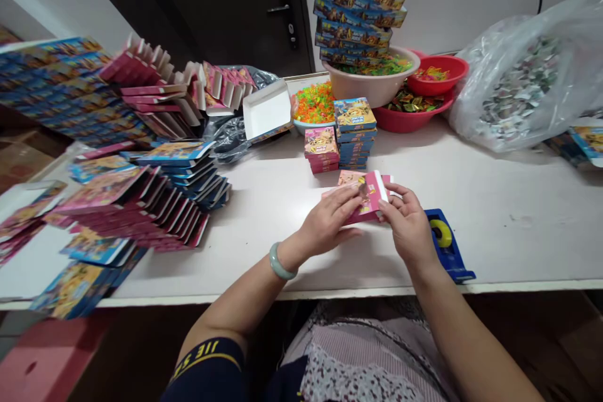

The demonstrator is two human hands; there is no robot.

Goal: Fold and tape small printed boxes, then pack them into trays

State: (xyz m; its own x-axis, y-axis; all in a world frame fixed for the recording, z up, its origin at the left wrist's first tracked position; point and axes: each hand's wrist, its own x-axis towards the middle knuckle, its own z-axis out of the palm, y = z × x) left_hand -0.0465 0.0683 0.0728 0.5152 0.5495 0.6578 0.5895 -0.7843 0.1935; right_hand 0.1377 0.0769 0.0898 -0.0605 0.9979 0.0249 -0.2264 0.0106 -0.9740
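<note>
A small pink printed cardboard box (374,191) is between my two hands, just above the table, with a white flap edge at its right end. My left hand (327,220) steadies it from the left, fingers stretched across its top face. On the right, my right hand (406,223) pinches the flap end between thumb and fingers. Another pink piece lies partly hidden behind the box. Close beyond stand a short stack of pink boxes (321,148) and a taller stack of blue boxes (354,132). A blue tape dispenser (447,245) rests beside my right wrist.
Piles of pink cartons (136,207) and blue cartons (183,166) fill the table's left side. At the back are a bowl of orange and green bits (315,103), a pale basin (372,85) under stacked trays, red bowls (436,73) and a clear bag (522,88).
</note>
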